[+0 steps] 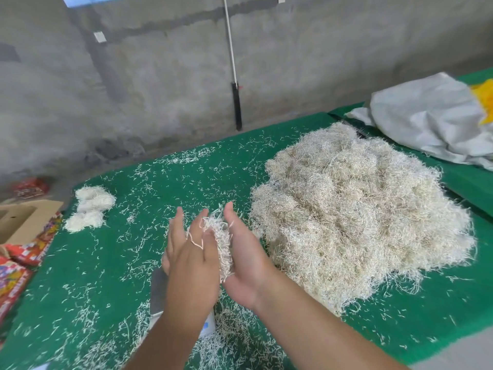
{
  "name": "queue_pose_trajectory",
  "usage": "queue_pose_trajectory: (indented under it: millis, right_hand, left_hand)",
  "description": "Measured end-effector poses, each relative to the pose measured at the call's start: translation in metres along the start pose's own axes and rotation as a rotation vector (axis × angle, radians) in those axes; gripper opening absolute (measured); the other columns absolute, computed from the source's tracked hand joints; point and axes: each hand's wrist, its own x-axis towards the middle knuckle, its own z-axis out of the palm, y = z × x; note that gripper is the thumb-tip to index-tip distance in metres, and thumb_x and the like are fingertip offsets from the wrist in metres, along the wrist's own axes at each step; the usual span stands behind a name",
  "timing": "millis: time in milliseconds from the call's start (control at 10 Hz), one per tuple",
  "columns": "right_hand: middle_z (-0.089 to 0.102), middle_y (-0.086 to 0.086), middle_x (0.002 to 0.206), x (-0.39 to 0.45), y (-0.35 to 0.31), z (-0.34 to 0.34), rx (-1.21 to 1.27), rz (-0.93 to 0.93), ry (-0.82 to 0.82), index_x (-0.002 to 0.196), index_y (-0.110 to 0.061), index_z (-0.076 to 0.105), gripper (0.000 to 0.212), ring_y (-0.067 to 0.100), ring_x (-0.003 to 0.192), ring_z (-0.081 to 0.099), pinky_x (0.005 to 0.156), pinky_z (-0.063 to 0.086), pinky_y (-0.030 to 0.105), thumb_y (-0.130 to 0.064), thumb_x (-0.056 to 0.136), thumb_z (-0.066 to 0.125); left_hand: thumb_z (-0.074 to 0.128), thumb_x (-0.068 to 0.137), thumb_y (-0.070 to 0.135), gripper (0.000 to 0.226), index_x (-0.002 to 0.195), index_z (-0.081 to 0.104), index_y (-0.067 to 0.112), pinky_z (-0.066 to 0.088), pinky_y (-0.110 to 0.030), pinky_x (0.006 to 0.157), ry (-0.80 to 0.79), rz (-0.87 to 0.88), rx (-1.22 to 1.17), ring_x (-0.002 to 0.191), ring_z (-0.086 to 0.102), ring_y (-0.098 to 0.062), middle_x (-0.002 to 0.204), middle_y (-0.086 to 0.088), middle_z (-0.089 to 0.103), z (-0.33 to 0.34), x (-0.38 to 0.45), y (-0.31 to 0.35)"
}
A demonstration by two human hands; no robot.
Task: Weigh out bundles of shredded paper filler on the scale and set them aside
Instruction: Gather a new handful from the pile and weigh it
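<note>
Both hands are raised over the green counter (106, 276). The left hand (192, 263) and right hand (245, 263) press flat, straight fingers against a small clump of white shredded paper (220, 241), sandwiched between the palms.

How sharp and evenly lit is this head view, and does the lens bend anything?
Head view: soft, even light, no glare; the hands pressing the white shredded-paper bundle look slightly motion-blurred; the big beige shred heap is fairly crisp; wide-angle distortion curves the green table's edges.
</note>
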Motion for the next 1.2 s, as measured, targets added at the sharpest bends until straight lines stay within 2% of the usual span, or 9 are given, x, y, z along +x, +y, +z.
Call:
queue_pose_trajectory:
  millis: [100, 300, 500, 600, 700, 900, 1000, 1100, 1200]
  right_hand:
    - [0.073, 0.0, 0.122, 0.004, 0.008, -0.001, 0.006, -0.021, 0.111, 0.12, -0.039, 0.076, 0.053, 0.019, 0.097, 0.078, 0.087, 0.062, 0.042, -0.079, 0.087, 0.065]
    - [0.063, 0.0, 0.078, 0.009, 0.015, -0.006, 0.076, 0.054, 0.194, 0.084, -0.016, 0.071, 0.032, 0.013, 0.068, 0.063, 0.064, 0.053, 0.024, -0.039, 0.104, 0.062]
    - [0.065, 0.004, 0.062, 0.019, 0.012, -0.021, 0.273, 0.257, 0.163, 0.084, -0.007, 0.061, 0.037, 0.014, 0.05, 0.066, 0.048, 0.056, 0.024, -0.021, 0.114, 0.044]
    - [0.062, 0.009, 0.076, 0.011, 0.022, -0.013, 0.195, 0.316, 0.139, 0.089, -0.003, 0.062, 0.032, 0.021, 0.066, 0.066, 0.067, 0.058, 0.028, -0.02, 0.112, 0.047]
    - [0.061, 0.005, 0.084, 0.011, 0.052, -0.018, 0.249, 0.336, -0.004, 0.094, -0.007, 0.065, 0.041, 0.017, 0.077, 0.061, 0.081, 0.051, 0.025, -0.025, 0.115, 0.034]
    - [0.072, 0.01, 0.128, 0.008, 0.097, -0.025, -0.179, 0.283, -0.078, 0.141, -0.031, 0.062, 0.061, 0.026, 0.121, 0.069, 0.108, 0.052, 0.055, -0.071, 0.103, 0.039]
    - [0.07, 0.012, 0.114, 0.012, 0.106, -0.031, -0.396, 0.262, -0.083, 0.135, -0.007, 0.064, 0.045, 0.025, 0.105, 0.067, 0.113, 0.05, 0.055, -0.038, 0.103, 0.066]
    - [0.077, 0.011, 0.099, 0.024, 0.13, -0.035, -0.62, 0.287, -0.096, 0.112, -0.001, 0.073, 0.021, 0.024, 0.095, 0.072, 0.105, 0.058, 0.042, -0.01, 0.093, 0.072]
    - [0.08, 0.015, 0.103, 0.04, 0.168, -0.035, -0.688, 0.338, -0.091, 0.109, -0.004, 0.076, 0.024, 0.025, 0.094, 0.076, 0.098, 0.061, 0.042, -0.02, 0.093, 0.079]
  left_hand:
    - [0.039, 0.106, 0.018, 0.055, 0.156, 0.037, 0.042, 0.017, -0.048, 0.129, 0.046, 0.174, -0.073, 0.156, 0.01, 0.0, 0.168, 0.02, 0.02, 0.009, -0.009, -0.002]
    - [0.044, 0.088, -0.002, 0.058, 0.133, 0.068, 0.026, 0.026, -0.015, 0.12, 0.086, 0.447, -0.16, 0.142, 0.041, 0.007, 0.145, 0.038, 0.046, 0.012, -0.026, -0.009]
    - [0.044, 0.093, 0.02, 0.05, 0.137, 0.065, 0.009, 0.026, -0.043, 0.126, 0.041, 0.686, 0.037, 0.149, 0.038, -0.014, 0.152, 0.004, 0.052, 0.019, -0.036, -0.034]
    - [0.043, 0.102, 0.033, 0.044, 0.133, 0.066, 0.013, 0.024, -0.046, 0.125, 0.117, 0.592, 0.078, 0.141, 0.038, -0.006, 0.138, 0.004, 0.059, 0.026, -0.044, -0.044]
    - [0.041, 0.103, 0.033, 0.033, 0.099, 0.071, 0.018, 0.044, -0.04, 0.1, 0.2, 0.434, 0.018, 0.104, 0.052, -0.006, 0.098, 0.01, 0.058, 0.02, -0.037, -0.049]
    - [0.045, 0.109, 0.03, 0.044, 0.066, 0.045, 0.018, 0.031, -0.015, 0.048, 0.249, -0.143, -0.362, 0.05, 0.034, -0.004, 0.054, 0.014, 0.041, 0.001, -0.01, -0.093]
    - [0.049, 0.101, 0.018, 0.018, 0.092, 0.062, 0.025, 0.05, -0.028, 0.057, 0.131, -0.395, -0.307, 0.07, 0.06, -0.014, 0.082, 0.013, 0.061, 0.0, -0.013, -0.133]
    - [0.06, 0.096, 0.007, 0.034, 0.108, 0.065, 0.039, 0.056, -0.027, 0.06, -0.03, -0.634, -0.307, 0.086, 0.067, -0.015, 0.106, 0.008, 0.067, 0.001, -0.034, -0.169]
    - [0.053, 0.102, 0.013, 0.035, 0.099, 0.076, 0.039, 0.062, -0.04, 0.073, -0.098, -0.864, -0.524, 0.088, 0.075, -0.021, 0.098, 0.003, 0.078, -0.014, -0.058, -0.191]
